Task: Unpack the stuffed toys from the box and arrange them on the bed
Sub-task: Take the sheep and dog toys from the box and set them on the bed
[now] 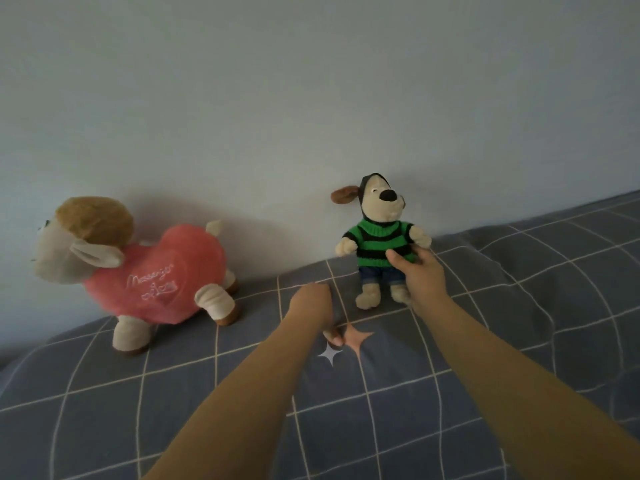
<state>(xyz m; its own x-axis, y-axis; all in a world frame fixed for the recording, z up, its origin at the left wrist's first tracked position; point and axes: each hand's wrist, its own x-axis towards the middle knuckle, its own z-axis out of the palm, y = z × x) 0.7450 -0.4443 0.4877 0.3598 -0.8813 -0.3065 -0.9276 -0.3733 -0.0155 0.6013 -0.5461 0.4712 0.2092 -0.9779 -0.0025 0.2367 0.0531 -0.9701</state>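
A: Dog plush (379,237) (green-striped sweater) is propped upright against the wall (311,81) on the bed (519,306) — gripped at the waist by the right hand (420,275).

B: Left hand (311,301) is bent down onto the cover — fingers mostly hidden, grip can't be told. Sheep plush (152,271) is stood well apart.

The scene is dimly and evenly lit, with a cool grey cast. Soft shadows are thrown on the wall (311,98) behind both toys. Slight softness and wide-angle bending are seen toward the edges.
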